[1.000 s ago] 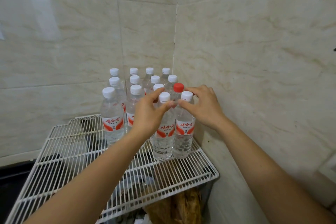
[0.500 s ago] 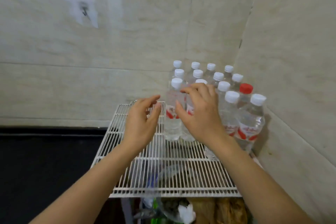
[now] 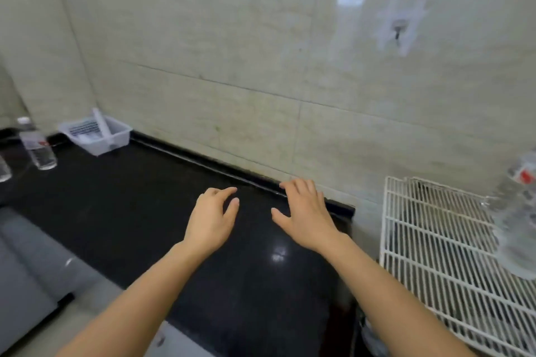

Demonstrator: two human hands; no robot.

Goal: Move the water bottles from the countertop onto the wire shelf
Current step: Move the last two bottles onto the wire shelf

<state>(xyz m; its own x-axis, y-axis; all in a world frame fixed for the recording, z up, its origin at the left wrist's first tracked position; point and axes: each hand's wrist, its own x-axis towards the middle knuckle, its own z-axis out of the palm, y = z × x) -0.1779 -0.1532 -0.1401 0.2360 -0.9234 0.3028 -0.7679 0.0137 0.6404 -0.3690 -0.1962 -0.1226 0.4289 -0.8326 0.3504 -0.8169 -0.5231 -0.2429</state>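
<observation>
My left hand [image 3: 213, 217] and my right hand [image 3: 304, 213] hover empty over the black countertop [image 3: 139, 200], fingers relaxed and spread. A clear water bottle [image 3: 36, 143] with a white cap and red label stands on the countertop at the far left; the base of another bottle [image 3: 3, 168] shows at the left edge. The white wire shelf [image 3: 435, 238] sits to the right of the counter. A blurred water bottle [image 3: 517, 220] stands on it at the right edge; the others on the shelf are out of view.
A white plastic basket [image 3: 97, 135] with a white tube in it sits against the tiled wall at the back left. A metal hook [image 3: 398, 29] is stuck on the wall above the shelf. A grey surface [image 3: 26, 264] lies below the counter's front edge.
The view has swung left from the shelf's bottle group to the countertop. Both hands let go of the bottles and moved left, off the shelf and over the counter.
</observation>
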